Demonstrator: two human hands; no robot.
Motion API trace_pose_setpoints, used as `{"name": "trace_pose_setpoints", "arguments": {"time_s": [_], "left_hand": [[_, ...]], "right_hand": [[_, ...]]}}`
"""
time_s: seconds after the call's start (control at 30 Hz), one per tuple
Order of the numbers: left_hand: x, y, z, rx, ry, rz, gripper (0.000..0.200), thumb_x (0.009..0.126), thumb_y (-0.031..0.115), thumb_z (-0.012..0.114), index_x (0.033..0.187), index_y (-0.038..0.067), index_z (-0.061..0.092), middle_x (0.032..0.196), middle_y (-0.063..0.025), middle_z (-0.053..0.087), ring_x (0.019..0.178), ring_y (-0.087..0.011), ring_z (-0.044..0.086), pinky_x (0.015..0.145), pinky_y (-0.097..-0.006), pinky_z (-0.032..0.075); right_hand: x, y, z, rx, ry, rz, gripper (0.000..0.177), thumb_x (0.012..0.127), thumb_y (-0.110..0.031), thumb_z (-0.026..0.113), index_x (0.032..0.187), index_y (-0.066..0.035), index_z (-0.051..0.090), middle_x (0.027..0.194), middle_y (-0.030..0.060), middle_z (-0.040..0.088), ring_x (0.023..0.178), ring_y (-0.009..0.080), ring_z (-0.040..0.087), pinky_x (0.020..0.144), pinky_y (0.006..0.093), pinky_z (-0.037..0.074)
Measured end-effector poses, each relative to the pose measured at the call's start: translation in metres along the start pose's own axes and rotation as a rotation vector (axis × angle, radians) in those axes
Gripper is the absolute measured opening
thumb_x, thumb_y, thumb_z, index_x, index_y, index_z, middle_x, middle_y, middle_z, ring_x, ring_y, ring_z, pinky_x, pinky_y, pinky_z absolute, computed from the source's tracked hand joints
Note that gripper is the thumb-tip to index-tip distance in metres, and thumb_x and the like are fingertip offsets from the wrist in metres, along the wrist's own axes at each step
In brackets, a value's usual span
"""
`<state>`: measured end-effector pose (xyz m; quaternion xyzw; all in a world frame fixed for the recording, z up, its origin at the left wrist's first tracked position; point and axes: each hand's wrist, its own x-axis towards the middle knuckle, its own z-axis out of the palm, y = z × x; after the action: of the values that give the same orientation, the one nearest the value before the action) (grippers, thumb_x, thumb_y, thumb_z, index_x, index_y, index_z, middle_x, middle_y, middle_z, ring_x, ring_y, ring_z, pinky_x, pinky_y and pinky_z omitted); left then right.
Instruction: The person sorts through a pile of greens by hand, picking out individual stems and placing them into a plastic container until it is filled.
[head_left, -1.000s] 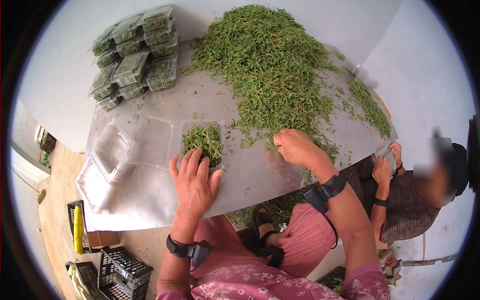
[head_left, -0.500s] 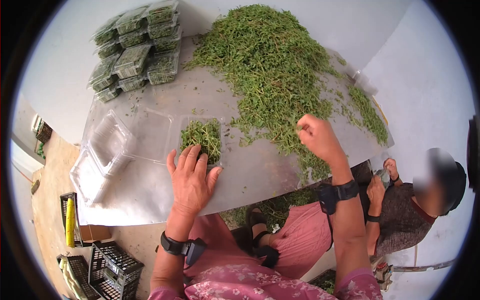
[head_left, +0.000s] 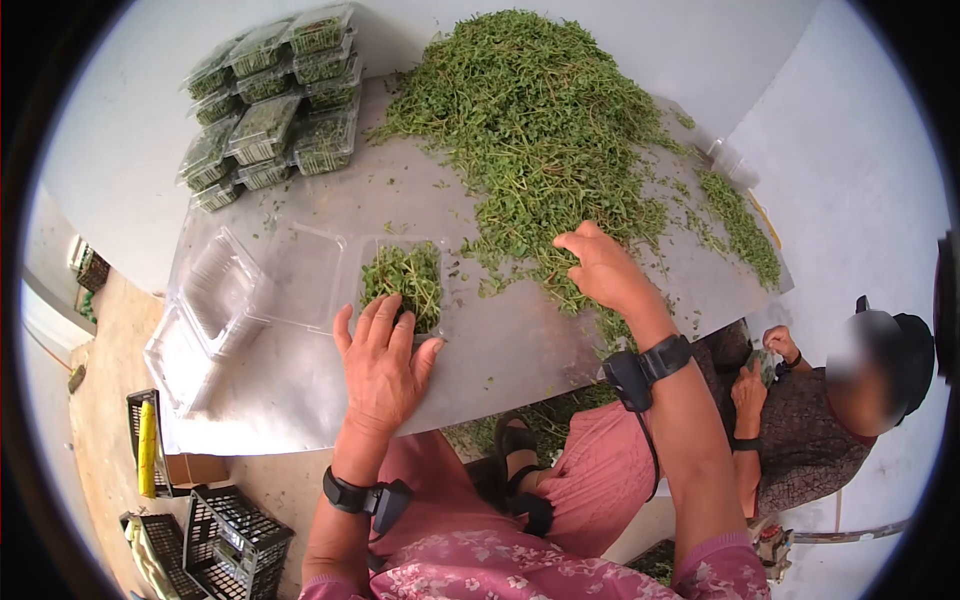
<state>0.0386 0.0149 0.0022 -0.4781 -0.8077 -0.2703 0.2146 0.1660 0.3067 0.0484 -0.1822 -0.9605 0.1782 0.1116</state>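
My left hand (head_left: 385, 358) lies open and flat on the bench (head_left: 300, 390), palm down and fingers spread. Its fingertips touch the near rim of the herb-filled tray (head_left: 405, 272) at its 12 o'clock. My right hand (head_left: 605, 272), at the tray's 3 o'clock, arches knuckles-up with fingers curled into the near edge of the herb heap (head_left: 535, 120). Whether it grips sprigs I cannot tell. Packed boxes (head_left: 270, 100) stand at the bench's 11 o'clock.

One herb heap (head_left: 540, 110) on one metal table (head_left: 300, 370); one open clamshell (head_left: 400, 275); roughly a dozen sealed packs (head_left: 265, 120), exact count hidden; three black crates (head_left: 235, 535); one co-worker (head_left: 800, 430).
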Motion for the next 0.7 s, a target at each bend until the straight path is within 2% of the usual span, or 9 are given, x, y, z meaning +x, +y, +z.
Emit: {"name": "trace_pose_setpoints", "arguments": {"time_s": [0.1,0.2,0.3,0.4,0.5,0.7], "left_hand": [[0.000,0.000,0.000,0.000,-0.002,-0.001,0.036,0.086,0.032,0.065,0.102,0.000,0.064,0.122,-0.0148,0.058,0.116,-0.0311,0.052,0.108,-0.0520,0.024],[0.000,-0.001,0.000,-0.003,0.003,0.000,0.036,0.086,0.032,0.065,0.102,0.000,0.064,0.122,-0.0148,0.058,0.116,-0.0311,0.052,0.108,-0.0519,0.024],[-0.001,-0.001,0.000,-0.010,0.006,-0.006,0.036,0.086,0.032,0.065,0.102,0.000,0.064,0.122,-0.0148,0.058,0.116,-0.0311,0.052,0.108,-0.0519,0.024],[-0.001,0.000,0.000,-0.011,0.006,-0.011,0.036,0.086,0.032,0.065,0.102,0.000,0.064,0.122,-0.0147,0.058,0.116,-0.0311,0.052,0.108,-0.0519,0.024],[-0.001,0.000,0.001,-0.010,0.006,-0.006,0.037,0.086,0.033,0.065,0.103,0.000,0.064,0.122,-0.0147,0.058,0.117,-0.0310,0.052,0.108,-0.0519,0.024],[-0.001,0.000,-0.001,-0.005,-0.002,-0.009,0.037,0.086,0.033,0.065,0.104,0.000,0.064,0.122,-0.0145,0.058,0.117,-0.0310,0.052,0.109,-0.0520,0.024]], "right_hand": [[0.008,0.002,0.008,-0.049,-0.103,0.071,0.029,0.079,0.005,0.061,0.107,-0.002,0.062,0.104,0.0139,0.053,0.096,0.0307,0.056,0.079,0.0400,0.046],[0.012,0.006,0.008,0.023,-0.066,-0.026,0.019,0.079,0.003,0.063,0.097,0.000,0.061,0.100,0.0134,0.055,0.087,0.0299,0.056,0.074,0.0401,0.046],[0.012,0.002,-0.006,0.149,0.167,-0.148,0.012,0.079,0.001,0.064,0.090,0.000,0.059,0.079,0.0113,0.056,0.066,0.0230,0.053,0.060,0.0377,0.043],[0.001,-0.024,-0.029,0.159,0.146,0.064,0.011,0.080,-0.003,0.066,0.089,0.000,0.060,0.058,0.0076,0.047,0.050,0.0155,0.042,0.048,0.0355,0.035],[-0.005,-0.023,-0.027,0.141,0.098,0.092,0.014,0.080,-0.007,0.067,0.092,-0.001,0.062,0.051,0.0054,0.039,0.047,0.0118,0.033,0.045,0.0335,0.030],[-0.008,-0.032,-0.035,0.146,0.029,0.155,0.019,0.079,-0.007,0.066,0.096,0.000,0.064,0.056,0.0079,0.047,0.049,0.0127,0.039,0.047,0.0328,0.033]]}}
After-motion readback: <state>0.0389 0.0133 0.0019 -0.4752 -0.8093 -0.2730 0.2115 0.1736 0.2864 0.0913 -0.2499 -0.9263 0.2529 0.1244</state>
